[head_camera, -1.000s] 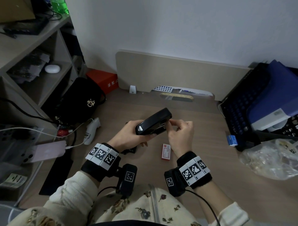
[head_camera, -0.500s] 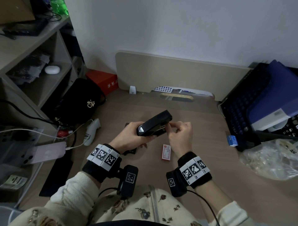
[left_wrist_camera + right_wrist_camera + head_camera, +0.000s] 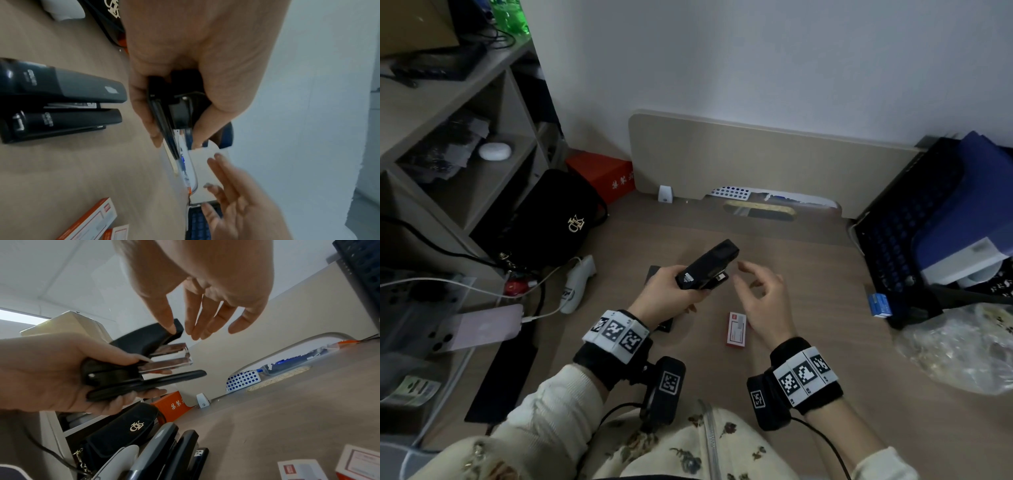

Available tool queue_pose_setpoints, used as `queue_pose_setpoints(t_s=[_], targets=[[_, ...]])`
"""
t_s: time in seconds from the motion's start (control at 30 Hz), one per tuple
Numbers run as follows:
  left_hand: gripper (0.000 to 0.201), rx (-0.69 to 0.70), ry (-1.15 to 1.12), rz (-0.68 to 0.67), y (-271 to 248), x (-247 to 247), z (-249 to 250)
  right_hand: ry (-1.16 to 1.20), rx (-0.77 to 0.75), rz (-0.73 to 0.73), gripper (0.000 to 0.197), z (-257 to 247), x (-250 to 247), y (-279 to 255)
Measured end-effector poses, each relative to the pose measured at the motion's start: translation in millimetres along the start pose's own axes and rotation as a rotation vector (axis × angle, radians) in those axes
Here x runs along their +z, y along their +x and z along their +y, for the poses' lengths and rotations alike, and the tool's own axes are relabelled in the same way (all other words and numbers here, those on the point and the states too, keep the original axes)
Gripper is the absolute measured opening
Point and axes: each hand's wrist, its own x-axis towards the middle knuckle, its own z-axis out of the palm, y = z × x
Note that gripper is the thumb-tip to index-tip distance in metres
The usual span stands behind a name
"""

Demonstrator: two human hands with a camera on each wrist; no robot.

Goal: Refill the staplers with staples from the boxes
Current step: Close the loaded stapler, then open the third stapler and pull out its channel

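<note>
My left hand (image 3: 671,291) grips a black stapler (image 3: 707,265) above the desk, its front end pointing away from me. In the right wrist view the stapler (image 3: 144,356) shows its metal staple channel between the top arm and the base. My right hand (image 3: 760,291) hovers just right of the stapler's front with fingers spread and loosely bent, holding nothing. A red and white staple box (image 3: 736,329) lies flat on the desk below that hand. Two more black staplers (image 3: 61,100) lie side by side on the desk by my left hand.
A black handbag (image 3: 544,222) and a red box (image 3: 602,173) stand at the back left. A pink phone (image 3: 482,327) on a cable lies at the left. A blue and black crate (image 3: 935,219) and a plastic bag (image 3: 962,346) crowd the right. A small blue box (image 3: 880,305) sits by the crate.
My right hand has let go of the stapler's front end and drawn back to the right with its fingers spread. The left hand still holds the stapler in about the same place.
</note>
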Motion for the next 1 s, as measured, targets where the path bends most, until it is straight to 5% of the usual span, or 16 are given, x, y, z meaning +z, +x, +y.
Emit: queue_pose_setpoints(t_s=[0.13, 0.3, 0.43, 0.63, 0.77, 0.87, 1.0], targets=[[0.024, 0.036, 0.073, -0.008, 11.5, 16.7, -0.8, 0.23, 0.18, -0.246, 0.039, -2.0, 9.8, 1.4], [0.041, 0.05, 0.226, -0.189, 13.6, 24.8, -5.5, 0.425, 0.419, -0.246, 0.059, -3.1, 18.1, 7.6], [0.048, 0.015, 0.277, -0.291, 17.1, 26.8, -9.6, 0.4, 0.512, -0.249, 0.036, 10.2, 29.2, 15.6], [0.058, -0.08, 0.212, -0.386, 21.9, 15.0, -21.1, 0.23, 0.581, -0.306, 0.033, 27.6, 40.7, 25.1], [0.063, -0.194, 0.21, -0.317, 27.5, -2.4, -23.9, 0.055, 0.57, -0.393, 0.03, 34.8, 49.2, 27.6], [0.05, -0.212, 0.267, -0.203, 37.1, -15.8, -26.3, -0.091, 0.527, -0.453, 0.017, 38.0, 57.8, 28.8], [0.033, -0.242, 0.181, -0.082, 44.8, -24.4, -27.8, -0.168, 0.559, -0.545, 0.024, 44.1, 68.2, 29.8]])
